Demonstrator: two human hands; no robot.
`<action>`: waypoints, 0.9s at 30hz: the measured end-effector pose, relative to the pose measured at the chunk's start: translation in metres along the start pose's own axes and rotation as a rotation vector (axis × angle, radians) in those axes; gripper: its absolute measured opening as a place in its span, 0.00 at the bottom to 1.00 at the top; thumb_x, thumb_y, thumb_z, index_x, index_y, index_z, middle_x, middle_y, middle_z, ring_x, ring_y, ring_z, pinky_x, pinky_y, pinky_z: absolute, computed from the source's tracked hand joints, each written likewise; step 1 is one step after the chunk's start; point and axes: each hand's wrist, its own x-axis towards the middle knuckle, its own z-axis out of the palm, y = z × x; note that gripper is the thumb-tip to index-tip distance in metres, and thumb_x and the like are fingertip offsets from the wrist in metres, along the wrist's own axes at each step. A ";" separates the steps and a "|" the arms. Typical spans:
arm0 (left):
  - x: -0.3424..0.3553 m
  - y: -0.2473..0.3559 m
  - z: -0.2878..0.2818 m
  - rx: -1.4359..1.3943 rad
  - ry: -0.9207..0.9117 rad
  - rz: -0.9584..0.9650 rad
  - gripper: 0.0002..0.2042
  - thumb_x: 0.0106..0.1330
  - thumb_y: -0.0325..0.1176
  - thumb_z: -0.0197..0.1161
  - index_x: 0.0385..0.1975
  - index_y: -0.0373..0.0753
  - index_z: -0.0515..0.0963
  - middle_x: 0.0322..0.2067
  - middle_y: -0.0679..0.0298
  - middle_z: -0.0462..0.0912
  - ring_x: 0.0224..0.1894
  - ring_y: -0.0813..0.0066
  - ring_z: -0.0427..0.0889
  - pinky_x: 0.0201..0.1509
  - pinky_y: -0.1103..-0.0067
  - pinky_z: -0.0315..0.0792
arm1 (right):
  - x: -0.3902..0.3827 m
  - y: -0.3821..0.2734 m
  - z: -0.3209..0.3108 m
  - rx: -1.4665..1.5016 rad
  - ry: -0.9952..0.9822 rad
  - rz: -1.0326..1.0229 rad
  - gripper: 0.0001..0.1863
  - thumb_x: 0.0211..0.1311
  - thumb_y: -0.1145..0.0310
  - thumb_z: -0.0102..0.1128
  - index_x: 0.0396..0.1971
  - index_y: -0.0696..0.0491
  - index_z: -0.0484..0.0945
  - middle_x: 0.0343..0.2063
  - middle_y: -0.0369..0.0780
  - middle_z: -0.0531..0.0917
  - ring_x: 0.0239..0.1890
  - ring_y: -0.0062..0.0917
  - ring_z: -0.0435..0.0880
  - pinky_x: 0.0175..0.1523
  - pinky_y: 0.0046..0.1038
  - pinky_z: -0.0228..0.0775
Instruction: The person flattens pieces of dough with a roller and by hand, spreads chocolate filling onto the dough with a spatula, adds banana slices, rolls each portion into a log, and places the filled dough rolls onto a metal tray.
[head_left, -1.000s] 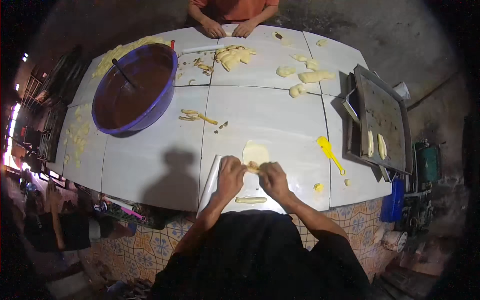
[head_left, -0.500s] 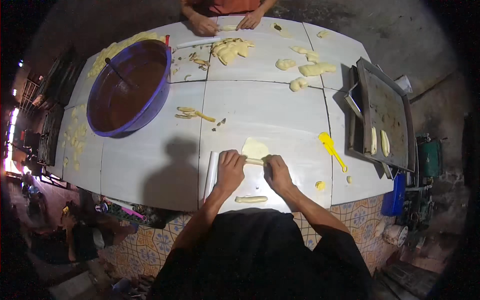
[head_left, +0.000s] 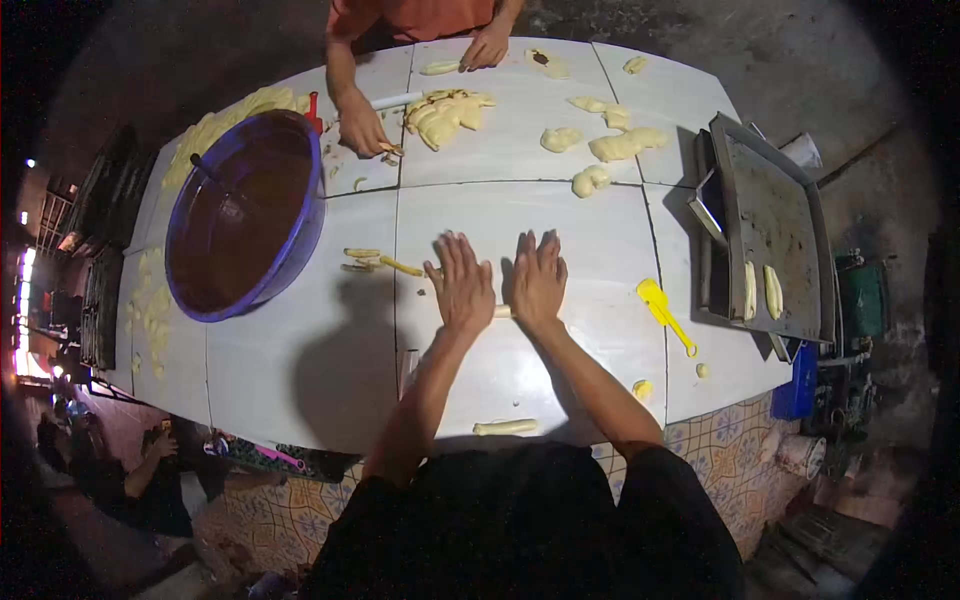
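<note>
My left hand (head_left: 463, 287) and my right hand (head_left: 539, 282) lie side by side, palms down and fingers stretched forward. Between their heels shows a short stretch of a pale dough roll (head_left: 503, 312); its ends are hidden under my palms. A finished-looking dough roll (head_left: 505, 428) lies near the table's front edge. Beside my left forearm a white rod (head_left: 408, 368) is mostly covered by the arm. Several thin dough strips (head_left: 380, 262) lie left of my left hand. To the right are a yellow plastic scoop (head_left: 660, 308) and a small yellow lump (head_left: 642, 388).
A purple basin (head_left: 310, 190) of brown filling stands left on the tiled table (head_left: 520, 220). Dough pieces (head_left: 625, 145) lie at the back right. A metal tray (head_left: 775, 210) with two rolls (head_left: 773, 292) sits right. Across, a co-worker's hand (head_left: 363, 125) picks at scraps.
My hands have gone from gripping the roll's ends to lying flat over it, farther forward; the flat dough sheet no longer shows. The co-worker's one hand has reached toward the scraps beside the basin.
</note>
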 end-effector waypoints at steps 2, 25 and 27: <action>0.012 -0.003 -0.006 0.035 0.132 -0.019 0.34 0.76 0.45 0.44 0.73 0.27 0.47 0.74 0.41 0.45 0.78 0.46 0.40 0.75 0.44 0.32 | 0.020 0.004 -0.003 0.081 0.064 -0.009 0.27 0.77 0.55 0.36 0.61 0.59 0.71 0.64 0.62 0.65 0.69 0.54 0.60 0.69 0.51 0.51; -0.219 0.002 -0.098 -0.659 -0.401 -0.005 0.27 0.55 0.21 0.67 0.58 0.37 0.75 0.56 0.52 0.80 0.57 0.55 0.77 0.59 0.66 0.74 | -0.159 0.025 -0.142 0.491 -0.790 -0.129 0.30 0.56 0.80 0.61 0.62 0.57 0.72 0.58 0.50 0.76 0.64 0.43 0.72 0.65 0.37 0.68; -0.223 0.007 -0.099 -0.469 -0.257 0.070 0.27 0.58 0.18 0.63 0.61 0.36 0.72 0.55 0.49 0.77 0.59 0.51 0.75 0.63 0.67 0.71 | -0.161 0.015 -0.147 0.484 -0.780 -0.190 0.31 0.56 0.80 0.62 0.63 0.57 0.71 0.58 0.50 0.76 0.64 0.43 0.72 0.65 0.38 0.68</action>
